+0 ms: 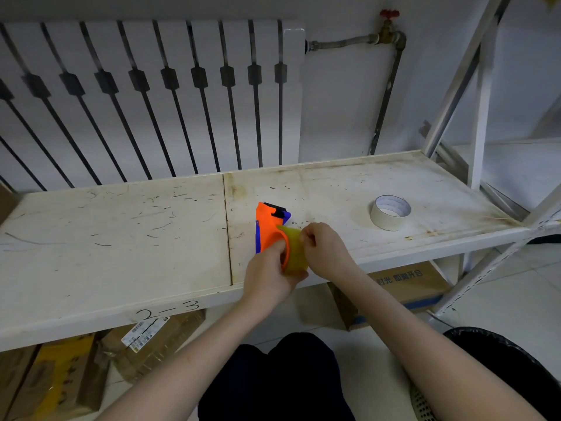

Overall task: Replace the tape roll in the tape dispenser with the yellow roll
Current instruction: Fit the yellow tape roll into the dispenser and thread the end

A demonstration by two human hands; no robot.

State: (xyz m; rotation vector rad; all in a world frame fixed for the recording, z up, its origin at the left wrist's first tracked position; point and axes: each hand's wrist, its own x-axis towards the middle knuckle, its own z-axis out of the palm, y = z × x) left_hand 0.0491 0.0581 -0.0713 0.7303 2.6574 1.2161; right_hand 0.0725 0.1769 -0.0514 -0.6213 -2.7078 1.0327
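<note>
An orange and blue tape dispenser (268, 223) is held just above the white shelf (121, 238), its black cutter end pointing away from me. A yellow tape roll (294, 253) sits on its round hub. My left hand (268, 275) grips the dispenser from below, thumb on the orange ring. My right hand (321, 244) pinches the upper edge of the yellow roll. A pale cream tape roll (390, 212) lies flat on the shelf to the right, apart from both hands.
A white radiator (151, 95) and a pipe with a red valve (389, 15) stand behind the shelf. A slanted shelf post (482, 123) rises at the right. Cardboard boxes (409, 287) lie under the shelf. A black-lined bin (516, 360) stands at lower right.
</note>
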